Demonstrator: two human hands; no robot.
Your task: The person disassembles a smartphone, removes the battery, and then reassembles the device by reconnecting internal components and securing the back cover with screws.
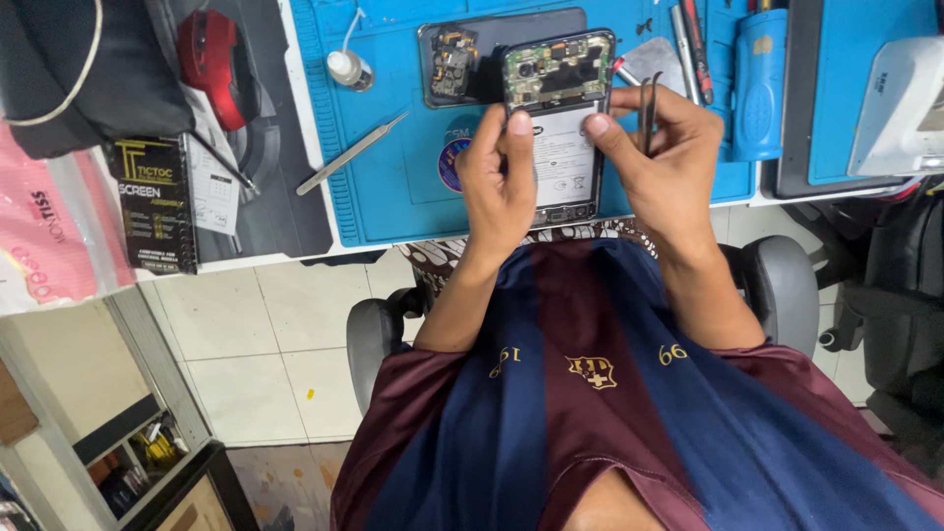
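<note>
While edge-gripped — phone (558, 118), both hands

The opened phone (558, 118) was above the mat (393, 197), which lay on the worktop (295, 258). A back cover (462, 54) lay behind the phone, loose tweezers (351, 154) to its left, and a small bottle (349, 69) behind those.

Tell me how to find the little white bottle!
Look at the blue mat on the desk. Near its top left corner, above the loose tweezers, lies the bottle. It is the only small white thing with a thin nozzle.
</note>
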